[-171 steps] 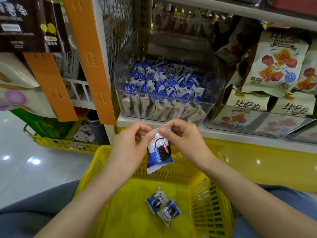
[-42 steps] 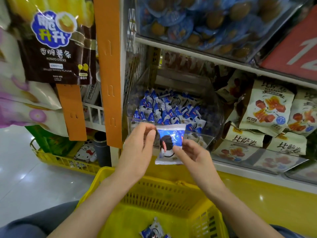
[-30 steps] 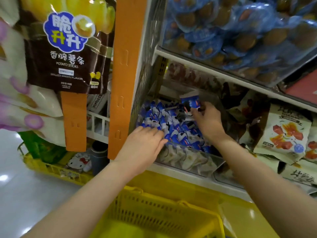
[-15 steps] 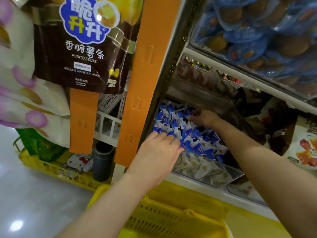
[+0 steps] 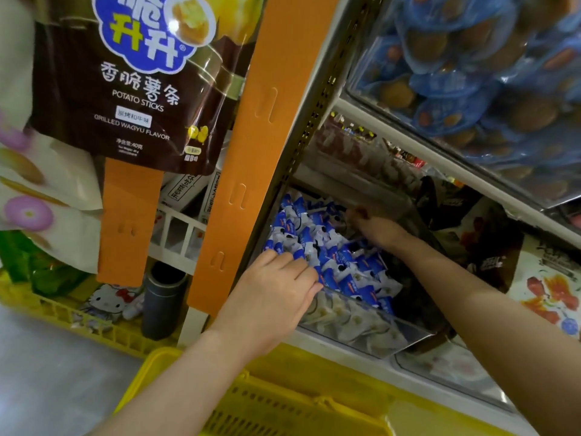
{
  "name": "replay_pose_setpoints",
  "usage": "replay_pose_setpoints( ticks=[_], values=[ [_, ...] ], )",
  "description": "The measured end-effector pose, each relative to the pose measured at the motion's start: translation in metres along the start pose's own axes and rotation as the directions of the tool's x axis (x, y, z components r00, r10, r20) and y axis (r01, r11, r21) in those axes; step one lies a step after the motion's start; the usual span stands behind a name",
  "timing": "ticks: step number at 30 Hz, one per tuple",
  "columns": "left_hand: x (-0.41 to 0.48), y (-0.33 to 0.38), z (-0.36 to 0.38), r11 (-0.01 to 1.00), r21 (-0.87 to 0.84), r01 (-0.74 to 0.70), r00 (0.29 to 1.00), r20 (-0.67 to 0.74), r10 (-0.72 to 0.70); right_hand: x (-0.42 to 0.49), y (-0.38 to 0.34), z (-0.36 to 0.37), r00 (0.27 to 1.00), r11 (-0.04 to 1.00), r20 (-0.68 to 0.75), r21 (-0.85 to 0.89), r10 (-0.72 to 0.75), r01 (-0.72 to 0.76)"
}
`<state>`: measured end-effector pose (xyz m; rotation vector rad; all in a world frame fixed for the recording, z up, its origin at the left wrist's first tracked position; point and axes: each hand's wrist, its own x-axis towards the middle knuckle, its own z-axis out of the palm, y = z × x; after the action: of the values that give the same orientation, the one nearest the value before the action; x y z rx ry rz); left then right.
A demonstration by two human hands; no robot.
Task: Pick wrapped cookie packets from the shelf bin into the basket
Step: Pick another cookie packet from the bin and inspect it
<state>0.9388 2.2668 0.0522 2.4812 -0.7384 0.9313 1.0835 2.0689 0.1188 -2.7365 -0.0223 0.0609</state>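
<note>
Both bare arms reach into the clear plastic shelf bin [image 5: 361,328], where the blue-and-white wrapped cookie packets [image 5: 314,243] lie heaped; the yellow plastic mesh basket [image 5: 283,401] sits below the shelf edge. The left hand [image 5: 276,287] rests on the front packets, fingers nearly straight and side by side. The right hand [image 5: 374,225] is at the back of the heap, fingers curled down among packets; whether it pinches one I cannot tell.

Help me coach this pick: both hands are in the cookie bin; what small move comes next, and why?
Probably the left hand should curl round one front packet and lift it. It rests open on the packets in the bin, gripping nothing; whether the right hand holds one is unclear, and the basket waits below.
</note>
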Motion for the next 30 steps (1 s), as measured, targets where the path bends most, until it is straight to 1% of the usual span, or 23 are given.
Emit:
replay_pose_setpoints(
  ticks=[2, 3, 4, 7, 9, 12, 16, 17, 21, 23, 24, 25, 26, 28, 30],
  values=[
    [0.000, 0.000, 0.001, 1.000, -0.011, -0.002, 1.000, -0.008, 0.002, 0.001, 0.006, -0.012, 0.993, 0.998, -0.114, -0.070, -0.007, -0.001],
    [0.000, 0.000, 0.002, 1.000, -0.021, -0.006, 1.000, -0.010, 0.006, 0.001, 0.009, -0.016, 0.992, 0.992, -0.123, -0.122, 0.005, -0.020],
    [0.000, -0.001, 0.002, 0.999, -0.031, -0.009, 1.000, -0.012, 0.009, 0.001, 0.012, -0.017, 0.994, 0.985, -0.103, -0.169, 0.024, -0.041],
    [-0.001, -0.001, 0.002, 0.999, -0.044, -0.012, 1.000, -0.023, 0.011, 0.001, 0.017, -0.011, 0.988, 0.942, 0.050, -0.311, 0.148, -0.126],
    [-0.001, -0.001, 0.002, 0.998, -0.054, -0.012, 1.000, -0.025, 0.011, 0.002, 0.015, -0.007, 0.977, 0.917, 0.080, -0.367, 0.198, -0.156],
    [-0.001, -0.001, 0.002, 0.997, -0.069, -0.021, 1.000, -0.025, 0.019, 0.008, 0.016, -0.003, 0.967, 0.925, 0.053, -0.311, 0.248, -0.220],
    [-0.002, -0.001, 0.002, 0.998, -0.062, -0.022, 1.000, -0.015, 0.021, 0.013, 0.014, 0.003, 0.957, 0.955, 0.085, -0.133, 0.278, -0.266],
    [-0.001, -0.001, 0.001, 0.998, -0.060, -0.016, 1.000, -0.009, 0.015, 0.012, 0.012, 0.005, 0.957, 0.957, 0.091, -0.122, 0.274, -0.263],
    [0.000, 0.000, -0.004, 0.998, -0.056, 0.006, 1.000, 0.030, -0.004, 0.010, 0.005, 0.011, 0.968, 0.954, 0.054, -0.191, 0.245, -0.231],
    [0.000, 0.002, -0.006, 0.999, -0.039, 0.012, 0.999, 0.049, -0.010, 0.005, 0.005, 0.009, 0.980, 0.965, 0.001, -0.174, 0.201, -0.198],
    [-0.001, 0.003, -0.007, 0.999, -0.032, 0.018, 0.998, 0.056, -0.016, 0.001, 0.005, 0.007, 0.985, 0.975, -0.055, -0.138, 0.167, -0.173],
    [-0.001, 0.005, -0.008, 0.999, -0.027, 0.026, 0.997, 0.067, -0.024, -0.004, 0.004, 0.003, 0.983, 0.985, -0.141, -0.109, 0.118, -0.134],
    [-0.001, 0.007, -0.009, 0.999, -0.017, 0.037, 0.996, 0.083, -0.036, -0.010, 0.002, -0.001, 0.967, 0.990, -0.249, -0.115, 0.053, -0.084],
    [0.000, 0.011, -0.013, 0.997, -0.003, 0.074, 0.986, 0.152, -0.073, -0.025, -0.006, -0.010, 0.901, 0.983, -0.426, -0.183, -0.083, 0.004],
    [0.000, 0.012, -0.014, 0.990, -0.044, 0.134, 0.972, 0.201, -0.123, -0.043, -0.019, -0.016, 0.850, 0.977, -0.497, -0.197, -0.173, 0.084]
  ],
)
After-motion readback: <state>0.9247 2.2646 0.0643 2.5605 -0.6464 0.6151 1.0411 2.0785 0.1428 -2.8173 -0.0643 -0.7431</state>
